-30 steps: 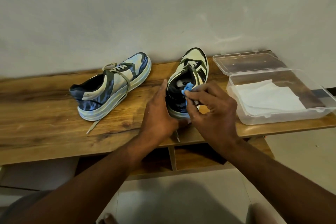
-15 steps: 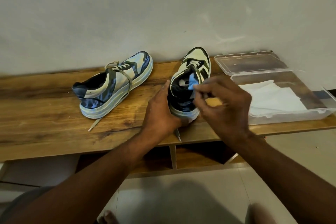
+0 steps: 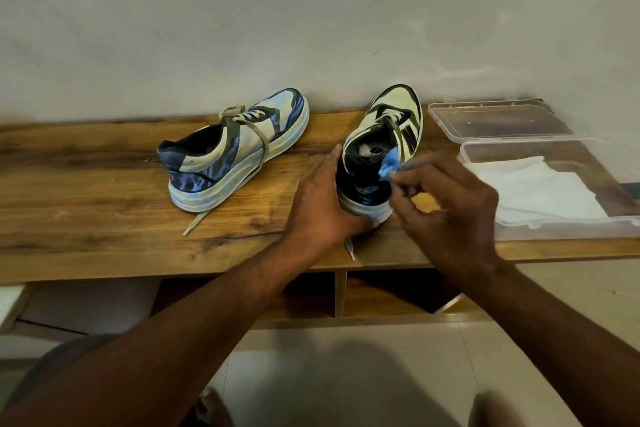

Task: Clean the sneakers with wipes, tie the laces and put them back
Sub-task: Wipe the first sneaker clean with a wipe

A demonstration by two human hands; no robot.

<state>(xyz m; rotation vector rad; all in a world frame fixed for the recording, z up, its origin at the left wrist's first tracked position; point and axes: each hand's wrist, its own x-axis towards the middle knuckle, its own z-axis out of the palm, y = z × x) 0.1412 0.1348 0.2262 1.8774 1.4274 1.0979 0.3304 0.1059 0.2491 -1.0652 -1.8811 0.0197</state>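
Sneakers are the business at this moment, and the nearer of the two, the right-hand sneaker (image 3: 377, 163), stands on the tabletop (image 3: 104, 218) just past the front edge, heel toward the person and toe toward the wall. Its long axis runs almost straight away from the body, leaning a little to the right. The left hand (image 3: 322, 204) grips the heel from the left side, fingers wrapped round the back and thumb up along the collar, steadying it. The right hand (image 3: 446, 211) comes in from the right and pinches a small blue wipe (image 3: 389, 165) between thumb and fingertips, pressing it at the right rim of the opening. Both hands are about equally near; the right one does the wiping, so the stroke most likely runs along that long axis, heel to toe. One lace end (image 3: 349, 248) trails out from under the left hand over the edge, untied.

Farther left and a little deeper sits the second sneaker (image 3: 235, 152), well apart from both hands, angled with its toe up and to the right and a loose lace (image 3: 195, 224) lying on the wood. To the right, a clear plastic box (image 3: 554, 229) holds white sheets (image 3: 540, 191), its lid (image 3: 498, 121) resting behind it near the wall.
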